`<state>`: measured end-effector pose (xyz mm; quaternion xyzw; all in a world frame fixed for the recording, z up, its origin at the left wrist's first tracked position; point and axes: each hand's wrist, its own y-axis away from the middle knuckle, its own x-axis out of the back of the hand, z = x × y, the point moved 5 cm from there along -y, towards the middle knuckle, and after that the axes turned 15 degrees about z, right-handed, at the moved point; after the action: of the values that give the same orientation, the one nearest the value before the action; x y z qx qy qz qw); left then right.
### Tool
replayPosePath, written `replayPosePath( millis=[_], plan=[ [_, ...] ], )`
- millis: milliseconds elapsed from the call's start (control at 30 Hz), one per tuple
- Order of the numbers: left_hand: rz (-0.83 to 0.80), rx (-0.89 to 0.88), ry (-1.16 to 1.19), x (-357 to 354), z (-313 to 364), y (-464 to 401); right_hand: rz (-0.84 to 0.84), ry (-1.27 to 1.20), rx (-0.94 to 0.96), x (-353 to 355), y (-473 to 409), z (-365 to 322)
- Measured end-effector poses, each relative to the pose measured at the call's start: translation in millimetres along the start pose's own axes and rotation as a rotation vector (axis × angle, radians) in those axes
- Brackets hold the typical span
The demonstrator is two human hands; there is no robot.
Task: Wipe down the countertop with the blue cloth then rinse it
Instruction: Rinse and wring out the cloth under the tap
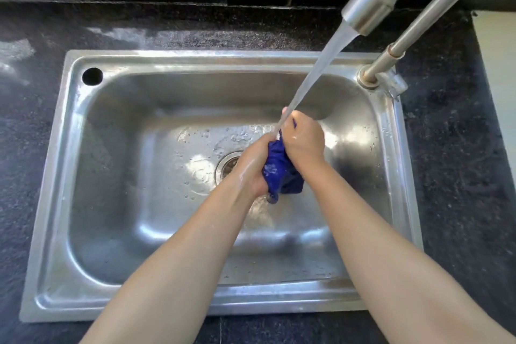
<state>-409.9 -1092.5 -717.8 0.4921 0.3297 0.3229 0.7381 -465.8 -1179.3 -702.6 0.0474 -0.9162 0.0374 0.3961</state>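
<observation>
Both the left hand (252,167) and right hand (303,139) gripped the bunched blue cloth (280,173) between them, fingers curled round it, under running water (315,70) above the sink (111,232)

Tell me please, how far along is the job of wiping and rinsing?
The wiping looks done: the countertop shows wet streaks. The rinse is in hand: the left hand and right hand both grip the blue cloth under running water over the sink. Left: finishing the rinse and closing the faucet.

The cloth (279,167) is deep blue. The sink (55,232) and faucet (371,5) are shiny silver steel; the table (452,148) is black, finely speckled grey
</observation>
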Motion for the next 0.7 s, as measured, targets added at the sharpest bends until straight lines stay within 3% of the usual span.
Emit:
replayPosePath(
  millis=[100, 200, 267, 333, 433, 567, 700],
  plan=[
    [0.180, -0.074, 0.043, 10.9, 11.8, -11.0, -0.017, -0.141, 0.165, -3.4, 47.8, -27.0],
    [0.130, -0.125, -0.023, 14.0, 11.7, -9.6, 0.021, -0.087, 0.305, -4.4, 64.8, -37.7],
    [0.028, -0.016, -0.045, 9.7, -0.5, 2.4, -0.003, 0.002, 0.176, -8.3, 36.4, -25.2],
    [-0.061, 0.024, -0.106, 12.2, -8.1, 4.0, -0.108, 0.039, -0.077, -8.6, 3.0, -2.2],
    [-0.047, -0.249, -0.411, 32.9, 1.2, -6.7, -0.324, -0.320, -0.388, 0.5, -11.4, 9.6],
    [-0.152, -0.528, -0.923, 33.4, 21.3, 3.9, -0.733, -0.386, -0.288, 16.4, 5.8, -0.6],
    [0.013, -0.974, -1.119, 32.9, 54.7, 18.8, -0.789, -0.372, -0.195, 32.4, 0.7, 5.2]
  ],
)
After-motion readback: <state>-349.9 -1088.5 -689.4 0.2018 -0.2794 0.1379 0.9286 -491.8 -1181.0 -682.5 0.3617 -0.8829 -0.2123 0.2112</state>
